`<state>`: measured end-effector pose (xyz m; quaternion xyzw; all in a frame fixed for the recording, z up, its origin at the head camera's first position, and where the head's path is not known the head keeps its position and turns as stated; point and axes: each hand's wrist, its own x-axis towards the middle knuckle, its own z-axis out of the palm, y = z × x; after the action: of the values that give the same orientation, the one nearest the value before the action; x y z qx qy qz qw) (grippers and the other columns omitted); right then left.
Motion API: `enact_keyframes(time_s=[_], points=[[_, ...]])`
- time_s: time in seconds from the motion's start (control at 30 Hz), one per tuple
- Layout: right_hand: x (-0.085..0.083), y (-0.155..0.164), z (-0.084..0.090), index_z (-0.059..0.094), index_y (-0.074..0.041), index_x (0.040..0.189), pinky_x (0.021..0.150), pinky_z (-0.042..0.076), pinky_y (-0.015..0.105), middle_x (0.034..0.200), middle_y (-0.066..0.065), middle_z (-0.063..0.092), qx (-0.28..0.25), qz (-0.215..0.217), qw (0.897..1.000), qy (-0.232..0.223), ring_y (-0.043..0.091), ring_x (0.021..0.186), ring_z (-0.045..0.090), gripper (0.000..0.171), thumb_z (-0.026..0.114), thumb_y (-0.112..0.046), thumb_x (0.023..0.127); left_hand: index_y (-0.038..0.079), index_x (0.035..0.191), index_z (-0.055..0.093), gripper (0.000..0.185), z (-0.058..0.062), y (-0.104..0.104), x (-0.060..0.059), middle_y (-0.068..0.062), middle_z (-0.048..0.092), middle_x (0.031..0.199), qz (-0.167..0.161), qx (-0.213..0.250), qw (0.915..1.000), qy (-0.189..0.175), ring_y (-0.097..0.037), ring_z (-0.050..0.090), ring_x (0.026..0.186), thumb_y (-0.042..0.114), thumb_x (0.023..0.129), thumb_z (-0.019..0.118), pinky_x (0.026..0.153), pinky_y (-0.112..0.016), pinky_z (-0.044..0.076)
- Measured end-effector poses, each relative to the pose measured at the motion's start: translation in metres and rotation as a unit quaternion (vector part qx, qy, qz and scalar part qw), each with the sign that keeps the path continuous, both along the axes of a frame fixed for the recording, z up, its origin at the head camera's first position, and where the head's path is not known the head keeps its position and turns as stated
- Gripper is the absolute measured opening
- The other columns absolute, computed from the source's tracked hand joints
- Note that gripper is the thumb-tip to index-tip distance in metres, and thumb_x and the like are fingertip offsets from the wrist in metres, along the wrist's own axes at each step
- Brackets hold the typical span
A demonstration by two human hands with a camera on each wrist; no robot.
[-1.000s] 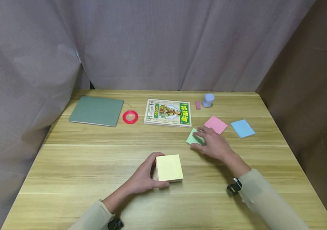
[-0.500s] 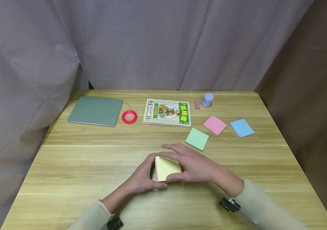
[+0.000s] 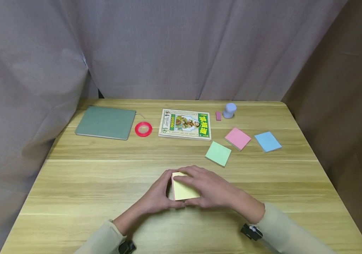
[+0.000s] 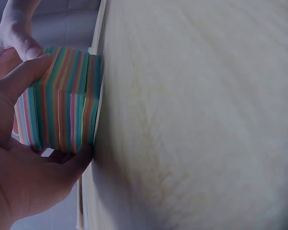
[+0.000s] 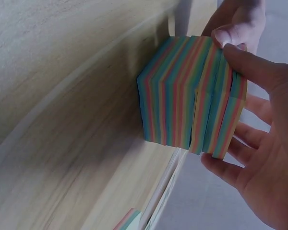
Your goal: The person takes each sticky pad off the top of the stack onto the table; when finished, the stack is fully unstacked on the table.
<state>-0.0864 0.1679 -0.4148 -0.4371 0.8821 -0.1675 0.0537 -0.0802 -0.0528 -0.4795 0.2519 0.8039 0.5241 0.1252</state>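
Note:
A tall stack of sticky note pads (image 3: 185, 189) stands on the wooden table in front of me, yellow on top, its sides striped in several colours in both wrist views. My left hand (image 3: 158, 196) grips the stack from the left, thumb on the near side and fingers at the far side. From the right, my right hand (image 3: 213, 187) holds its upper part, with the thumb (image 5: 249, 67) along one side and fingers on the opposite side. Both thumbs meet near the front corner. Beyond the right hand lies a green sticky note pad (image 3: 218, 153).
Pink (image 3: 238, 138) and blue (image 3: 268, 141) sticky note pads lie to the right. Along the back are a green notebook (image 3: 106, 122), a red tape roll (image 3: 143, 129), an illustrated book (image 3: 185, 124), a pink eraser (image 3: 218, 116) and a small lavender cylinder (image 3: 230, 110). Grey curtains enclose the table.
My right hand has left the green pad, moved left and nearer to me, and taken hold of the stack's upper part. The left hand has stayed on the stack.

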Motion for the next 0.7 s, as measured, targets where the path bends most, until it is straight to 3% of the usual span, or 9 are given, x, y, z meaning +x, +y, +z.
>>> enact_keyframes(time_s=[0.2, 0.4, 0.5, 0.7], points=[[0.001, 0.006, 0.005, 0.052, -0.024, 0.143, 0.102, 0.041, 0.04, 0.145, -0.002, 0.045, 0.002, -0.036, 0.999, -0.013, 0.014, 0.129, 0.043, 0.073, 0.077, -0.05, 0.08, 0.019, 0.138, 0.043, 0.089, 0.001, 0.0, 0.0, 0.007, 0.05, 0.13, -0.002, 0.002, 1.0, -0.005, -0.013, 0.049, 0.115, 0.025, 0.065, 0.093, 0.102, -0.043, 0.04], [0.001, 0.035, 0.008, 0.054, -0.028, 0.14, 0.098, 0.043, 0.045, 0.143, -0.003, 0.047, -0.013, -0.136, 0.99, -0.028, 0.018, 0.128, 0.046, 0.072, 0.079, -0.052, 0.077, 0.019, 0.136, 0.043, 0.086, 0.002, 0.001, 0.0, 0.008, 0.05, 0.127, 0.0, -0.009, 0.9998, -0.02, -0.013, 0.048, 0.113, 0.022, 0.065, 0.092, 0.1, -0.042, 0.04], [-0.003, 0.061, 0.004, 0.056, -0.025, 0.139, 0.094, 0.045, 0.052, 0.142, 0.002, 0.049, -0.027, -0.213, 0.976, -0.03, 0.027, 0.127, 0.049, 0.073, 0.082, -0.049, 0.075, 0.018, 0.136, 0.043, 0.086, 0.001, 0.001, -0.001, 0.007, 0.05, 0.125, 0.0, -0.011, 0.9997, -0.02, -0.013, 0.048, 0.113, 0.021, 0.065, 0.092, 0.101, -0.041, 0.04], [-0.017, 0.125, -0.015, 0.057, -0.009, 0.136, 0.092, 0.039, 0.067, 0.14, 0.022, 0.049, -0.012, -0.351, 0.936, -0.017, 0.045, 0.126, 0.045, 0.072, 0.082, -0.042, 0.077, 0.017, 0.135, 0.044, 0.084, 0.0, 0.001, 0.0, 0.008, 0.05, 0.123, 0.002, -0.011, 0.9998, -0.015, -0.013, 0.048, 0.111, 0.021, 0.066, 0.092, 0.1, -0.041, 0.04]])
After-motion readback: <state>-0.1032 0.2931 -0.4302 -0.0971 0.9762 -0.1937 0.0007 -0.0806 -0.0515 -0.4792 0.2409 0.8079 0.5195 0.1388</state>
